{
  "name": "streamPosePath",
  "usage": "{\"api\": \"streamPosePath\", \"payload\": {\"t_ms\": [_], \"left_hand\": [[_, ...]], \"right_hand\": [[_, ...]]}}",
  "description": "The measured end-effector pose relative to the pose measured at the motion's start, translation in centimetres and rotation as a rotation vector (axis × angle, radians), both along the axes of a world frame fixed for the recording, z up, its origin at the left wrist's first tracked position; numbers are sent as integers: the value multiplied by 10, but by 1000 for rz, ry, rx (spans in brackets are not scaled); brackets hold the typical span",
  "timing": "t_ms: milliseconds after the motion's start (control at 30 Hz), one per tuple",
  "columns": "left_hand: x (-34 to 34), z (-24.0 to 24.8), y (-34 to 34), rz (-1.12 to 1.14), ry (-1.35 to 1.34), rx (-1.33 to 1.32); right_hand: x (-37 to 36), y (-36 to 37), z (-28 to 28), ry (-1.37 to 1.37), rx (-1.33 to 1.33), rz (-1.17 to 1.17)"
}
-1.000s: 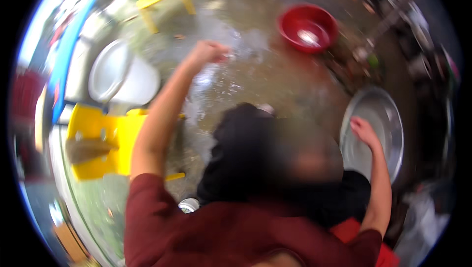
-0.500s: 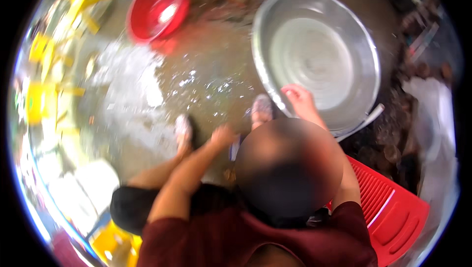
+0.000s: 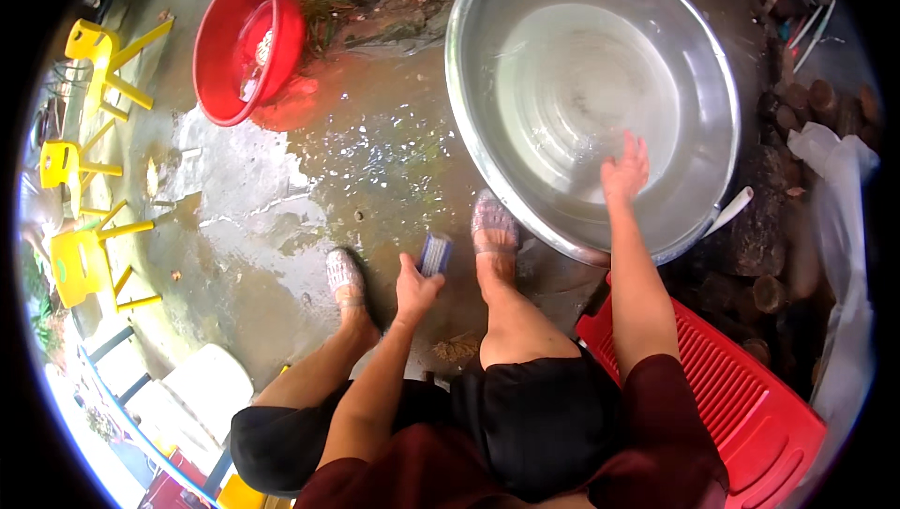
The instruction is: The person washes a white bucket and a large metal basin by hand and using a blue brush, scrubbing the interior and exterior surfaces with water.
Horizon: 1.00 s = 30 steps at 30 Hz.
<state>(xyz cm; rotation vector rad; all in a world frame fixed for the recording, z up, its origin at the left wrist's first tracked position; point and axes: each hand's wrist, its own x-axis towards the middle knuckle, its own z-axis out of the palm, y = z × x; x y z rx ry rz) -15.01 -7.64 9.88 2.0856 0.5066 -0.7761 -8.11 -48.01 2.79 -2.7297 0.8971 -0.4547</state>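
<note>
A large silver metal basin (image 3: 478,125) with a little cloudy water in it stands at the upper right. My right hand (image 3: 625,170) reaches over its near rim, fingers apart and holding nothing; whether it touches the water I cannot tell. In my left hand (image 3: 413,289), between my feet, is a small blue brush (image 3: 434,255) with pale bristles. The brush is held above the wet ground, apart from the basin. Beside my right thigh leans a red ribbed washboard (image 3: 717,373), partly covered by my right arm.
A red plastic basin (image 3: 203,64) with pale things inside is at the upper left. Yellow chairs (image 3: 80,270) line the left side. A white pipe end (image 3: 731,209) sticks out by the metal basin. Cut logs (image 3: 771,293) and plastic sheeting (image 3: 839,190) lie at the right.
My right hand has gone from the metal basin's near rim to farther inside it, fingers now spread. The view has shifted, and a dark blurred shape over my lap is gone.
</note>
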Motion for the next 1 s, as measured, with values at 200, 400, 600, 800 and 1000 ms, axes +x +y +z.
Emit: {"api": "streamPosePath", "payload": {"t_ms": [200,400,600,800,1000], "left_hand": [[55,-22,39,322,-78,-288],[101,40,49,-575,-114,105],[68,76,120,-1453,270,197],[73,37,142,-985,167,78],[97,43,93,-784,24,167]], "right_hand": [[49,114,108,302,2186,223],[42,209,175,730,1421,1163],[20,114,124,155,1306,384],[7,-1,25,260,829,-19],[6,79,122,625,1739,300]]}}
